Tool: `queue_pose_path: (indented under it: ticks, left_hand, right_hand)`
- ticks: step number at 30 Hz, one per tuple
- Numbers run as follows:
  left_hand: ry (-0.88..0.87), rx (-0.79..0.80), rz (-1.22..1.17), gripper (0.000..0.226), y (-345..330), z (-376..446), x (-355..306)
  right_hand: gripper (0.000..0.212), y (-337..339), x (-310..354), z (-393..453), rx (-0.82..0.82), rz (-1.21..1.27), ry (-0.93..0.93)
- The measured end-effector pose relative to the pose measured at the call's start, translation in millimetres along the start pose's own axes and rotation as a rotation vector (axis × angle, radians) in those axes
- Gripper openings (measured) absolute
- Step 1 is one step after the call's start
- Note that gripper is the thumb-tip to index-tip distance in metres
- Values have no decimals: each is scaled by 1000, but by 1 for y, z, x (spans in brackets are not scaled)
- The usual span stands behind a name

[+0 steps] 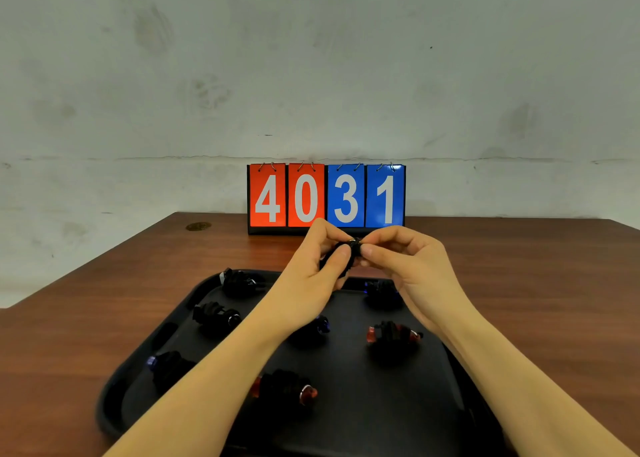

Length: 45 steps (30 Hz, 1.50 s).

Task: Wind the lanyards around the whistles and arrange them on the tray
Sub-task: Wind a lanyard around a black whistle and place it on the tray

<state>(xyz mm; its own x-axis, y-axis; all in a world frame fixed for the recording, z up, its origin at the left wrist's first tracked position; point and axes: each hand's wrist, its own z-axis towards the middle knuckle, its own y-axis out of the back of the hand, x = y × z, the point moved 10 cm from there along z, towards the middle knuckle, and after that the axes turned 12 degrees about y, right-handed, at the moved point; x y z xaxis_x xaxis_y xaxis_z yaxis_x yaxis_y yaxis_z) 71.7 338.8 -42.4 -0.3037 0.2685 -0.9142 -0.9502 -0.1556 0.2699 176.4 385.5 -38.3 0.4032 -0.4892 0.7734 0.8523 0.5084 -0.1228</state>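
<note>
Both hands meet above the far edge of the tray (114, 401), holding one whistle (350, 248) between them. The left hand (313, 276) grips its dark wound body with curled fingers and thumb, while the right hand (405, 262) pinches the end nearest it (probably the last bit of lanyard). The whistle's long axis runs roughly left to right, from one hand to the other. Seven wound whistles already lie on the tray, so the free spot at its near right seems the likely place, closest to the right hand.
</note>
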Motion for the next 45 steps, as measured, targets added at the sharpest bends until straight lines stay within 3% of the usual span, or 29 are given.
queue_pose_path:
  ticks: [7,11,21,38,45]
  left_hand:
    - [21,37,-19,14,-2,-1,0]
    - [-2,10,103,13,-2,-3,-2]
    - [-95,-219,168,13,15,-6,-11]
    - [-80,-49,230,12,-4,-6,-12]
    - [-9,-57,233,33,-2,-5,-2]
  right_hand:
    - [12,-3,7,-1,59,-186,60]
    - [13,-6,12,-3,98,-356,111]
    - [12,-6,3,-3,135,-243,43]
    - [18,-4,7,-5,35,-422,90]
    - [17,0,-1,-3,22,-423,47]
